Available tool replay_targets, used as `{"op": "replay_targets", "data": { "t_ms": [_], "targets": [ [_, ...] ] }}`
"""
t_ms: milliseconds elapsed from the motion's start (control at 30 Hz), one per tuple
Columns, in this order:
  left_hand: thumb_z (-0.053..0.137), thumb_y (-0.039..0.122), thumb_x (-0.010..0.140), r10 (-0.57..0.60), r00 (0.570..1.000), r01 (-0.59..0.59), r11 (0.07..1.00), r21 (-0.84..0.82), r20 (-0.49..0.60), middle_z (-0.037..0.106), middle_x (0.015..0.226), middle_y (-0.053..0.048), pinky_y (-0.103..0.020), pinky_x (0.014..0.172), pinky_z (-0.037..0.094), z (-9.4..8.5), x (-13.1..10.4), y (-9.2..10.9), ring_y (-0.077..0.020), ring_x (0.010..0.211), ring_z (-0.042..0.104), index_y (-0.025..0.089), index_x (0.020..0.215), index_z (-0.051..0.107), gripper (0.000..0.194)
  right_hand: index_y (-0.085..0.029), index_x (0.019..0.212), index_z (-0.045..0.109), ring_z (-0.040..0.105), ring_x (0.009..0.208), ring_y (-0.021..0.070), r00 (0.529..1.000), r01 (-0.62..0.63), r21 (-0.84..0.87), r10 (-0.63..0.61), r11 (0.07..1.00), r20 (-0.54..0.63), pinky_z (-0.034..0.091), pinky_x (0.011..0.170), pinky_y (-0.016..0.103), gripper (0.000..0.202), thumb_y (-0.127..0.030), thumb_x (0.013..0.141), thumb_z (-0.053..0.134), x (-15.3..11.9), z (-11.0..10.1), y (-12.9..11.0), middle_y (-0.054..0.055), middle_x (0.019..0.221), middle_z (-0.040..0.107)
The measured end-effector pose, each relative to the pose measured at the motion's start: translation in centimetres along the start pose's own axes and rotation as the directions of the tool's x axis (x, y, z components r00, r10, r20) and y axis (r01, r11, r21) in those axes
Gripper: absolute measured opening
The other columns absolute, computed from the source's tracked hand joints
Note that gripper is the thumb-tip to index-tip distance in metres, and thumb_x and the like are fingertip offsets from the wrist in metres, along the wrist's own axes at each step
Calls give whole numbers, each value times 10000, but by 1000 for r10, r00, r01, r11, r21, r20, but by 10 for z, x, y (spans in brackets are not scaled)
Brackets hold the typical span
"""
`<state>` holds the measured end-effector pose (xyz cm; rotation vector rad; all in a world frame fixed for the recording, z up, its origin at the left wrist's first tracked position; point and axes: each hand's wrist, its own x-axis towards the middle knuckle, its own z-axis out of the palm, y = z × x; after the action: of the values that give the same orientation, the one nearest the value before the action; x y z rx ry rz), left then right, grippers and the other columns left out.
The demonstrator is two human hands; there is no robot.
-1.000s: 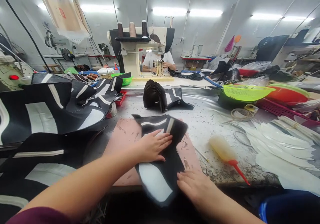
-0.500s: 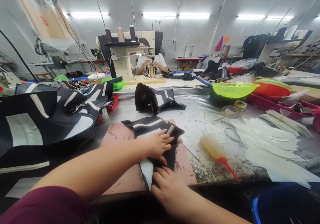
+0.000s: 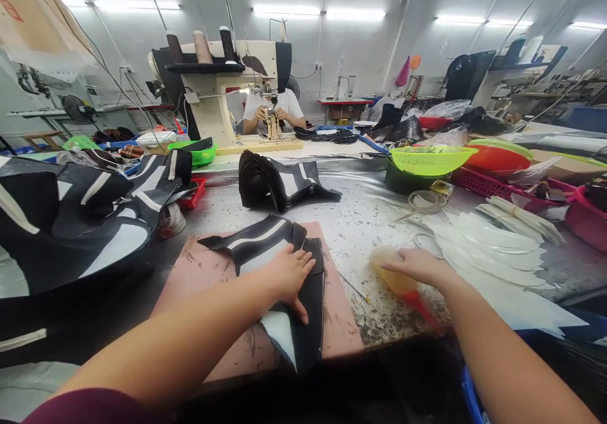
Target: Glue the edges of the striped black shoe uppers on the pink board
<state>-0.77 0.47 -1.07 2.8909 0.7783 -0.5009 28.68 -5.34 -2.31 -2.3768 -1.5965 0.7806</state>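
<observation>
My left hand (image 3: 291, 277) lies flat with fingers spread on a black shoe-upper piece (image 3: 310, 310) with white patches and a pale strip. That piece rests on a pinkish board (image 3: 190, 278), and a white-backed corner of it hangs near the front edge. To the right, my right hand (image 3: 417, 266) is closed over the body of a squeeze bottle (image 3: 396, 282), which has yellowish contents and a red spout. The spout is blurred and points toward the front edge. Part of the bottle is covered by the hand.
Behind the board sits a stack of folded black pieces (image 3: 263, 181). More black pieces (image 3: 118, 241) are heaped at left. White sheets (image 3: 488, 253) are spread at right, near a green basket (image 3: 429, 160). A person (image 3: 275, 111) works at a sewing machine (image 3: 208, 95) beyond.
My right hand has left the black piece's lower edge and moved right onto the bottle. My left hand stays on the piece, its fingers now flatter. The view has shifted slightly.
</observation>
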Motion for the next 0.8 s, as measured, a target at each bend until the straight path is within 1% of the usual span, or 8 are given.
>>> {"op": "replay_targets", "data": {
  "t_ms": [67, 100, 167, 233, 333, 500, 667, 800],
  "targets": [
    [688, 663, 443, -44, 997, 43, 999, 11, 60, 224, 1414, -239, -483, 1071, 107, -3, 1, 4, -369, 1310, 247, 39, 1368, 267, 1193, -160, 698, 605, 601, 728, 275, 1000, 3, 353, -9, 935, 15, 456, 597, 356, 397, -534, 578, 661, 3, 5, 12, 113, 745, 644],
    [688, 667, 435, -58, 995, 57, 998, 12, 86, 195, 1424, -234, -485, 1077, 84, -5, 1, 5, -366, 1322, 217, 36, 1377, 238, 1220, -169, 736, 606, 600, 702, 263, 1000, 20, 571, -15, 821, -14, 465, 563, 349, 440, -557, 543, 675, 2, 8, 16, 94, 732, 639],
    [686, 676, 426, -77, 989, 76, 997, 14, 128, 150, 1438, -225, -483, 1084, 58, -6, 2, 8, -358, 1339, 166, 31, 1389, 191, 1261, -205, 856, 596, 603, 692, 246, 990, 140, 894, -31, 425, -140, 483, 513, 336, 559, -610, 483, 692, -3, 14, 18, 62, 771, 638],
    [680, 684, 431, -88, 984, 83, 996, 37, 158, 116, 1447, -215, -477, 1089, 46, -6, 2, 10, -344, 1349, 138, 29, 1395, 155, 1279, -243, 920, 579, 603, 687, 218, 961, 276, 959, -32, 67, -274, 486, 465, 297, 612, -613, 454, 720, -6, 19, 11, 35, 811, 637],
    [675, 692, 427, -100, 980, 89, 994, 69, 170, 104, 1453, -203, -469, 1092, 40, -5, 2, 10, -333, 1355, 123, 33, 1399, 137, 1292, -255, 907, 573, 568, 599, 141, 944, 316, 938, -55, -142, -326, 417, 369, 199, 584, -528, 435, 784, -4, 28, -15, -3, 786, 627],
    [676, 689, 435, -87, 989, 86, 996, 15, 119, 129, 1450, -207, -471, 1093, 43, -4, 0, 10, -345, 1345, 155, 33, 1394, 170, 1268, -213, 868, 557, 455, 445, 48, 971, 229, 973, -65, -19, -230, 402, 381, 168, 577, -343, 378, 833, 8, 42, -60, -47, 682, 587],
    [696, 666, 435, -70, 992, 72, 997, -14, 107, 139, 1441, -221, -479, 1090, 38, -3, 0, 9, -355, 1342, 157, 28, 1389, 191, 1254, -173, 973, 498, 493, 451, 91, 935, 320, 892, 45, 319, -351, 325, 355, 185, 738, -446, 363, 811, 15, 51, -81, -10, 700, 586],
    [706, 664, 416, -56, 996, 58, 998, -32, 76, 150, 1436, -225, -494, 1084, 50, 2, 2, 6, -369, 1336, 168, 43, 1387, 212, 1254, -215, 1145, 394, 530, 526, 118, 920, 371, 852, -18, 370, -392, 347, 398, 204, 870, -416, 403, 799, 11, 49, -81, 17, 856, 595]
  ]
}}
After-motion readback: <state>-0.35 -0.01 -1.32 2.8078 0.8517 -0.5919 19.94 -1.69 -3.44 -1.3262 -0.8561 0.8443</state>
